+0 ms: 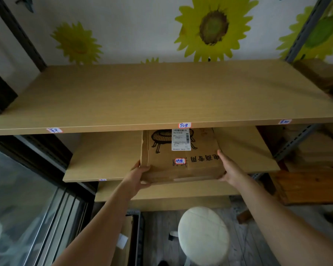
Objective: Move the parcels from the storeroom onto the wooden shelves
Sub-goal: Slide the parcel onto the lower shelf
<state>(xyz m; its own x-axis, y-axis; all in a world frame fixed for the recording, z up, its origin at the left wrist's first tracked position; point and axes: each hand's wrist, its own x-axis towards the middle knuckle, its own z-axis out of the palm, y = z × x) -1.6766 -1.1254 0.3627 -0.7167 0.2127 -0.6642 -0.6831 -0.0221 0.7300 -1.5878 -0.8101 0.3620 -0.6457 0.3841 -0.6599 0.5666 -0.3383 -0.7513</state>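
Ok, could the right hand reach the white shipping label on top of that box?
Probably yes. The right hand grips the box edge, and the label lies uncovered, though tucked partly under the upper shelf.

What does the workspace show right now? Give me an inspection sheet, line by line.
Surface: top wooden shelf bare; second shelf takes the parcel.
Job's things: cardboard parcel lies flat on the second shelf, front edge overhanging, white shipping label on top.
Clutter: handwritten tags on the shelf edges.
Hands: left hand and right hand grip the parcel's near corners.
Cables: nothing seen.
Surroundings: sunflower wall, white round stool, glass door at left.
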